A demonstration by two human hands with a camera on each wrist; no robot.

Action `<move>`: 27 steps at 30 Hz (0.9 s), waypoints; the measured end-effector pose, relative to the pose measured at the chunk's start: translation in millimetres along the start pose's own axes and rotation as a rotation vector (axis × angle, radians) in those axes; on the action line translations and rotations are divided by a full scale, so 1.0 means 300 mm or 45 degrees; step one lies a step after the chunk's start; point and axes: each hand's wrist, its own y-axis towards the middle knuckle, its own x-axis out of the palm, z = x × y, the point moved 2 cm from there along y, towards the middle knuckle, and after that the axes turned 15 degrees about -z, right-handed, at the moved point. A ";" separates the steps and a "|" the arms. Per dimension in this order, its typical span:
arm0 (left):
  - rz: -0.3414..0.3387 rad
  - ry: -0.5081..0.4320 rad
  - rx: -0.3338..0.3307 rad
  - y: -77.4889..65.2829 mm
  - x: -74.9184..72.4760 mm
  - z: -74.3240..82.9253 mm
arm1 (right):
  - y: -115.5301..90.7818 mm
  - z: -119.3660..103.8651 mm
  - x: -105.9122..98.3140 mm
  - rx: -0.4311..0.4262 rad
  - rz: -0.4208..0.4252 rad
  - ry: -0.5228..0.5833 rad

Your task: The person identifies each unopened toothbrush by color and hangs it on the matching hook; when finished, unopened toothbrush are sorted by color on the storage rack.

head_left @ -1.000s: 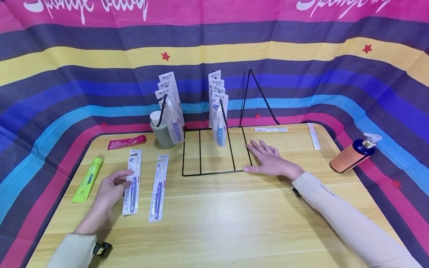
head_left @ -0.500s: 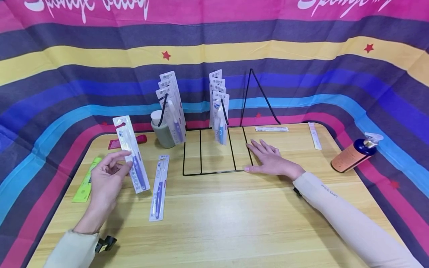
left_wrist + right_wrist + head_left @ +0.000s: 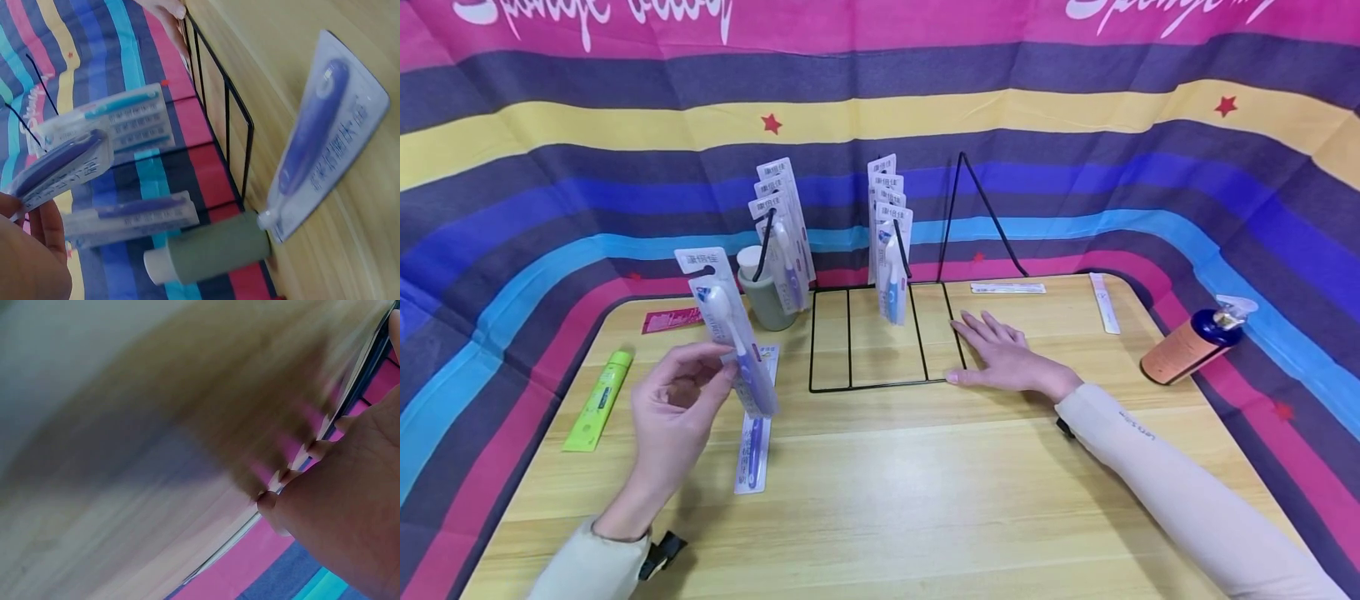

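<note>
My left hand (image 3: 677,408) pinches a packaged purple toothbrush (image 3: 737,333) by its edge, holding it tilted above the table. Below it, a second packaged toothbrush (image 3: 751,458) lies flat, partly covered by the raised one. My right hand (image 3: 1000,358) rests with spread fingers at the right side of the black wire rack (image 3: 880,386). On the rack's left hook hang several packaged purple toothbrushes (image 3: 786,233); several blue ones (image 3: 891,258) hang on the middle hook. The right wire support (image 3: 988,212) carries nothing. In the left wrist view the held toothbrush (image 3: 62,162) is near the hanging packs.
A green-grey bottle (image 3: 767,302) with a white cap stands beside the rack's left side. Left lie a red tube (image 3: 670,320) and a lime-green tube (image 3: 598,402). Right are two slim white packets, one here (image 3: 1007,288), and an orange pump bottle (image 3: 1187,346).
My left hand has lifted the packaged toothbrush off the table and carried it up and to the right, over the second one. My right hand stays in place.
</note>
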 end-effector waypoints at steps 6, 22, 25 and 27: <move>-0.095 -0.082 0.138 0.008 0.048 -0.018 | -0.001 0.001 0.001 -0.002 -0.003 0.019; -0.062 0.054 0.007 0.035 0.098 -0.080 | 0.002 -0.006 -0.004 0.005 -0.002 0.021; -0.057 0.086 -0.031 0.055 0.096 -0.100 | 0.001 -0.005 -0.003 0.003 -0.006 0.020; -0.060 0.096 -0.042 0.072 0.093 -0.114 | -0.001 -0.004 -0.002 0.001 -0.008 0.024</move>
